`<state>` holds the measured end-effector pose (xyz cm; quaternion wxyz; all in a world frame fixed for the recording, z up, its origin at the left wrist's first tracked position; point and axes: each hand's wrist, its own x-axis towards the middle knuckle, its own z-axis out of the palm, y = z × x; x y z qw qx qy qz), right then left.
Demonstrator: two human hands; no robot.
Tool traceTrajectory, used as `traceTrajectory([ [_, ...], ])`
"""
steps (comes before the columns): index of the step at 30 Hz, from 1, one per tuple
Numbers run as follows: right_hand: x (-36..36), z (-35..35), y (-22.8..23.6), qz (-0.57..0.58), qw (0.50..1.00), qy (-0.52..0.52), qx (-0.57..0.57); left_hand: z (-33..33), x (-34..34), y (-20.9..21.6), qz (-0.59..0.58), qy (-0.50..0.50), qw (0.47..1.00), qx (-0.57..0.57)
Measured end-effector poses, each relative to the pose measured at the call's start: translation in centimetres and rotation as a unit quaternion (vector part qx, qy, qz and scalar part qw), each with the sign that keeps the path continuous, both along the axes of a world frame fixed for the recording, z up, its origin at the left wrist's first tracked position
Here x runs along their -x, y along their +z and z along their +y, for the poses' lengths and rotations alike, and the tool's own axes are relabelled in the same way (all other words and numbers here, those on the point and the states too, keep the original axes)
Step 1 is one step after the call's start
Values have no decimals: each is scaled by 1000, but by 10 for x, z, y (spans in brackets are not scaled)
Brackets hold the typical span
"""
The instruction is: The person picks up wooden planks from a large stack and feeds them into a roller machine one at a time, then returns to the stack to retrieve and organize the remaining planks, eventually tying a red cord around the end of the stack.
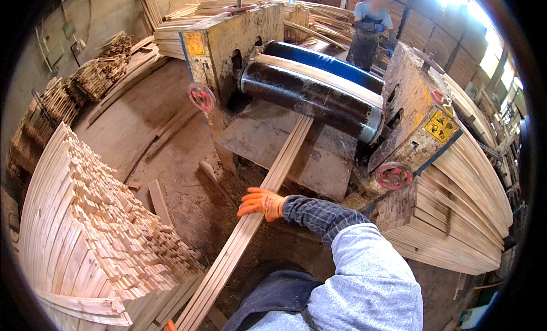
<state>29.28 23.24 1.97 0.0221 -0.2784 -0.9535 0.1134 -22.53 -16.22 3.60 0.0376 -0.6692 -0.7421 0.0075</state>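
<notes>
A bundle of long, pale wooden strips [236,245] runs from the lower edge up to a machine, its far end at the dark roller [307,97]. Across the middle of the bundle lies my right hand [263,204] in an orange glove, its fingers bent over the strips' left side. Only a bit of my left hand [170,326], also in orange, shows at the lower edge, closed against the strips' near part; the rest is out of view. Below the roller, the strips pass over a dusty metal plate [259,140].
A tall stack of wooden strips [114,234] stands close on the left, another stack [456,211] on the right. Red handwheels [394,176] stick out from the machine's side housings [413,109]. Beyond the blue roller [325,60] stands a person [370,32] in an apron.
</notes>
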Motion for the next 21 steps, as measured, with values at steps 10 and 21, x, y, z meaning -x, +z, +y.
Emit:
traceTrajectory([
  [10, 23, -20, -35, 65, 986, -92, -122, 104, -75, -46, 68, -11, 997, -27],
  [21, 137, -115, 4, 40, 991, 100, 85, 150, -192, -25, -213, -75, 971, -72],
])
